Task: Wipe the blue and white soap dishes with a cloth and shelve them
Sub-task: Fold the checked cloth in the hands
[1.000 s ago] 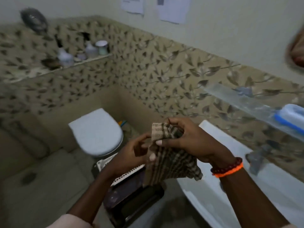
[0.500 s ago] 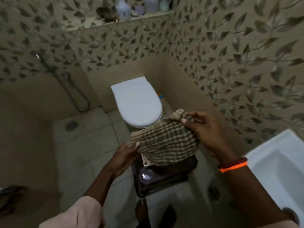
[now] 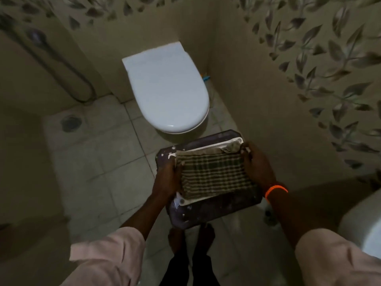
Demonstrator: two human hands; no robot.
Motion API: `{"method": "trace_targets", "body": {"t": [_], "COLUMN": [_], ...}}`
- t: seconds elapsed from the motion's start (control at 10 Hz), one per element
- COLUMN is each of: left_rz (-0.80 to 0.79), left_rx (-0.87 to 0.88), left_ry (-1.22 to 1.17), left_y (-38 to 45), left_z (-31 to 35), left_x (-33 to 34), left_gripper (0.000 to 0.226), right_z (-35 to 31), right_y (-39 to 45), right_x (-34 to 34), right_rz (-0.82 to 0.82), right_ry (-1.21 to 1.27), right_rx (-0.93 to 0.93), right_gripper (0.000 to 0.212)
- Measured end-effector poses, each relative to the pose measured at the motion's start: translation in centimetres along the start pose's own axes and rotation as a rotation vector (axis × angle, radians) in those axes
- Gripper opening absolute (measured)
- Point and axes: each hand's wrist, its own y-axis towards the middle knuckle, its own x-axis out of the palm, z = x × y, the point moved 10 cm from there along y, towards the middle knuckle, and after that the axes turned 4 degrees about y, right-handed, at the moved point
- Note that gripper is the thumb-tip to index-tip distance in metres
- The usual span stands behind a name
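A brown checked cloth [image 3: 212,175] lies spread flat over a white soap dish [image 3: 208,146], whose rim shows along the far edge and at the near left corner. The dish rests on a dark stool [image 3: 218,209] in front of me. My left hand [image 3: 167,178] holds the cloth's left edge and my right hand [image 3: 256,164], with an orange and red wristband, holds its right edge. The blue soap dish is out of view.
A white toilet [image 3: 167,89] with its lid closed stands just beyond the stool. A leaf-patterned wall [image 3: 309,69] runs along the right. A white basin edge [image 3: 362,230] is at the lower right. A floor drain [image 3: 71,123] lies to the left. My bare feet [image 3: 191,236] stand below the stool.
The camera has tilted down from the wall shelf to the floor. Both hands have lowered the cloth from mid-air and spread it flat over the white dish on the stool.
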Motion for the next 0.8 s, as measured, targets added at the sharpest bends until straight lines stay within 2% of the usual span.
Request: {"method": "trace_targets", "body": {"t": [0.1,0.2,0.4,0.5,0.6,0.7,0.8], "left_rz": [0.022,0.069,-0.027,-0.047,-0.032,-0.042,-0.047], "left_rx": [-0.039,-0.055,-0.122,-0.080,-0.061,-0.017,0.020], "left_ry": [0.175,0.452,0.711,0.749,0.788,0.895,0.924], "left_y": [1.2,1.5,2.4,2.5,2.0,1.5,1.0], "left_z": [-0.3,1.0,1.5,1.5,2.0,2.5,2.9], "left_x": [1.4,1.5,2.5,2.3,2.2,2.7,2.4], "left_gripper": [0.023,0.022,0.016,0.043,0.071,0.052,0.032], "right_z": [2.2,2.6,2.0,1.4,1.0,1.4,1.8], "right_y": [1.6,2.3,3.0,2.8,2.8,2.5,1.5], "right_x": [1.7,2.6,3.3,2.5,1.5,1.1,0.7], "right_rz": [-0.054,-0.066,-0.067,-0.020,0.039,-0.004,0.012], "right_ry": [-0.087,-0.205,-0.588,-0.730,-0.736,-0.674,-0.652], "right_rx": [0.047,0.067,0.042,0.051,0.075,0.116,0.130], "right_gripper": [0.028,0.040,0.040,0.035,0.033,0.043,0.041]}}
